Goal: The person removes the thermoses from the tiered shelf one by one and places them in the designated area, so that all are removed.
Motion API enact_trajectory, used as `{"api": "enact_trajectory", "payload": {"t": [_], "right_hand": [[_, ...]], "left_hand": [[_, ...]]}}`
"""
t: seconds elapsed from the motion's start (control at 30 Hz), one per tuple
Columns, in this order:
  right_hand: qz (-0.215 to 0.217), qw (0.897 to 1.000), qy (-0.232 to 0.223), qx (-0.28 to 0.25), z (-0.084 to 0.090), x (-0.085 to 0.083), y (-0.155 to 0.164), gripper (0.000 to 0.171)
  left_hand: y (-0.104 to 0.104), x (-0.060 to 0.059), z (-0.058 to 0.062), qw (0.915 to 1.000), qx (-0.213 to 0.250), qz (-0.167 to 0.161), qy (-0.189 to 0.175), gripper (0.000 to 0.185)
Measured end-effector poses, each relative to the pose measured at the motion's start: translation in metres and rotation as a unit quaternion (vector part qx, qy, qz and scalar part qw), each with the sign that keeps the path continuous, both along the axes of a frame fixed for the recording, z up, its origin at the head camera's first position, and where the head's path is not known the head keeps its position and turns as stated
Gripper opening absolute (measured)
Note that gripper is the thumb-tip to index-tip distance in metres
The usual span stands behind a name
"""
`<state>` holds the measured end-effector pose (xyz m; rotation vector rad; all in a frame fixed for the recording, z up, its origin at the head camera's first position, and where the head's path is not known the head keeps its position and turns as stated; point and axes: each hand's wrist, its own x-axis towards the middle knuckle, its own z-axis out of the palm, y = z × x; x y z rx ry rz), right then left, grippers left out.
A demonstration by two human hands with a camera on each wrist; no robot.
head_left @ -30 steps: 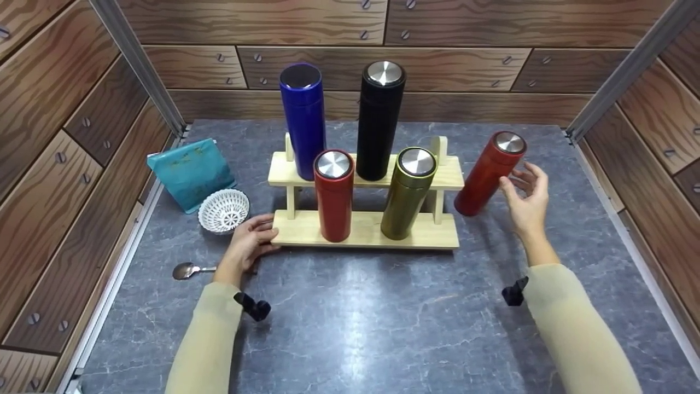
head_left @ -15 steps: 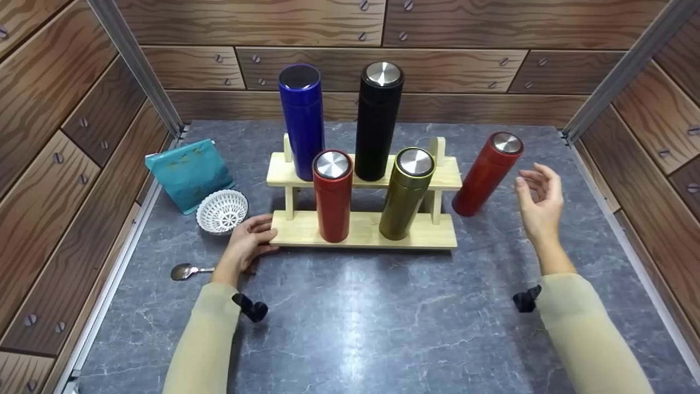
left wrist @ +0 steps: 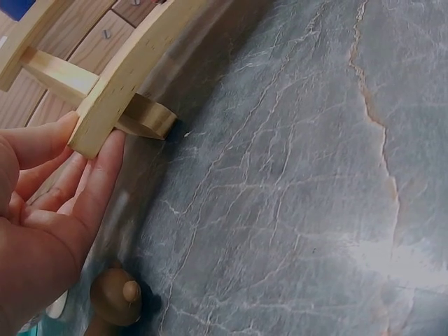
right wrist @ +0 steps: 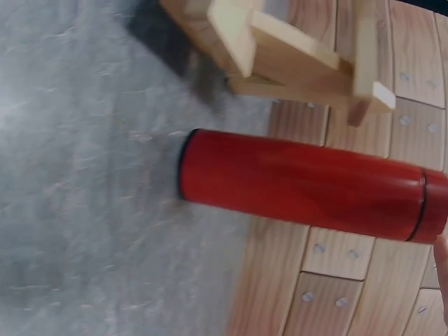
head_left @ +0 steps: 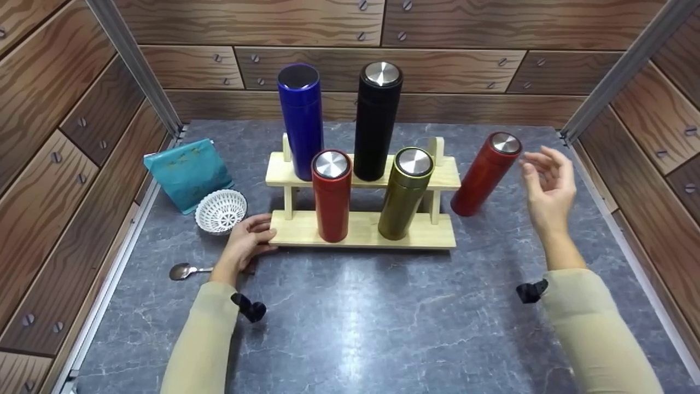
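Note:
My left hand (head_left: 246, 243) grips the left end of a two-tier wooden rack (head_left: 361, 230), thumb above and fingers below the lower board (left wrist: 126, 77). A blue thermos flask (head_left: 302, 126) and a black one (head_left: 377, 126) stand on the upper shelf. On the lower shelf are a red flask (head_left: 332, 202) and an olive-gold flask (head_left: 402, 202). To the right of the rack another red thermos flask (head_left: 484, 175) stands on the table. My right hand (head_left: 552, 191) is beside its lid, fingers loosely bent and holding nothing; in the right wrist view only a fingertip shows near the flask (right wrist: 301, 185).
A teal pouch (head_left: 188, 172) and a white woven bowl (head_left: 221, 210) sit left of the rack. A spoon (head_left: 186, 271) lies by my left wrist. The left wrist view shows a round brown object (left wrist: 115, 297) below the hand. Wood-patterned walls (head_left: 328, 68) enclose the table.
My right hand has moved away from the red flask, to the right and slightly farther back. The left hand stays on the rack. The flasks keep their places.

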<state>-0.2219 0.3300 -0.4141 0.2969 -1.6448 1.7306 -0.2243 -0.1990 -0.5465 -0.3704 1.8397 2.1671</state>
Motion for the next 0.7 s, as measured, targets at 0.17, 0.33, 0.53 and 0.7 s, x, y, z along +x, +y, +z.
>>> {"api": "enact_trajectory", "payload": {"t": [0.17,0.33,0.53,0.7], "right_hand": [[0.020,1.000,0.017,-0.006,0.011,-0.008,-0.008,0.037],[0.035,0.999,0.031,0.004,0.020,-0.015,-0.020,0.038],[0.061,0.998,0.032,-0.005,0.031,-0.022,-0.042,0.038],[0.093,0.995,0.020,-0.007,0.040,-0.028,-0.065,0.039]], "left_hand": [[0.001,0.000,0.000,1.0000,-0.007,0.000,0.001,0.053],[0.003,0.000,-0.001,0.9999,-0.006,-0.003,0.008,0.053],[0.002,0.000,-0.001,1.0000,-0.005,0.001,0.001,0.054],[0.002,-0.001,0.001,1.0000,-0.009,0.000,-0.001,0.053]]}}
